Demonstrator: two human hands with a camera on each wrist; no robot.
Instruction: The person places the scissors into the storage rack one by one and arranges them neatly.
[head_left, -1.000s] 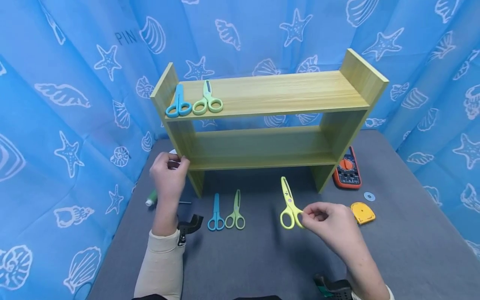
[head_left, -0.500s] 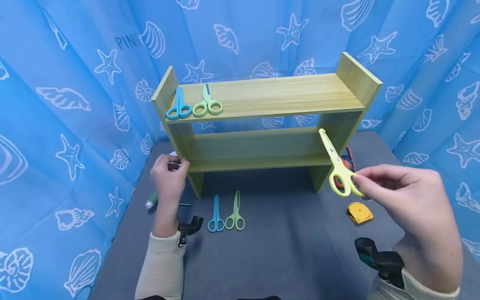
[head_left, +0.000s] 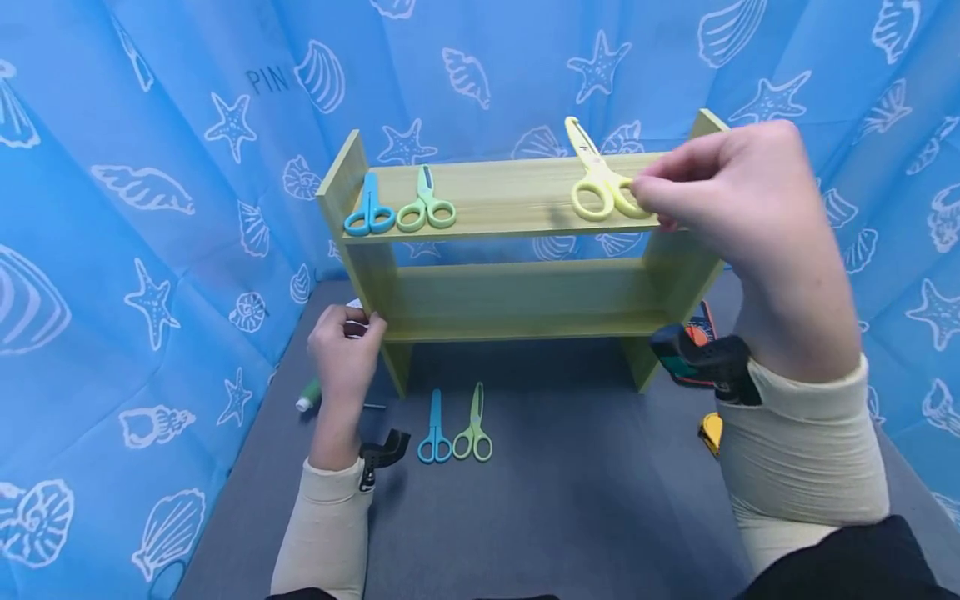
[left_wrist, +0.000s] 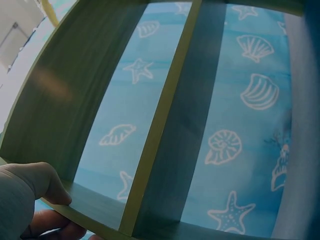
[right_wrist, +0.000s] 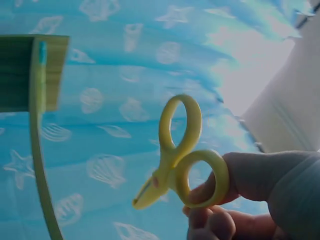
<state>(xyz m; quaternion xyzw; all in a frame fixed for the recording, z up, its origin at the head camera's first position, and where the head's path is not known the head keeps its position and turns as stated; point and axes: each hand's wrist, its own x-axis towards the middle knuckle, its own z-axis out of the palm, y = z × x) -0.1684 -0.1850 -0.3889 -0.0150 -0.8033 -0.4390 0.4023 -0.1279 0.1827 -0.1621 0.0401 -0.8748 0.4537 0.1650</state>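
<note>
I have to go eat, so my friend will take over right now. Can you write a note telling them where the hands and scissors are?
Right hand: fingers pinch the yellow scissors by one handle loop, over the top shelf; not let go.
Left hand: grips the shelf's left side panel.
Done: blue scissors and green scissors lie on the top shelf.
Left: probably set the yellow pair down; another blue pair and green pair lie on the table.

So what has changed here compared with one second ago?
The right hand lifted the yellow scissors off the table up to the top shelf, pinching one handle ring throughout. The left hand stayed gripping the shelf's side; the other four scissors did not move.
</note>
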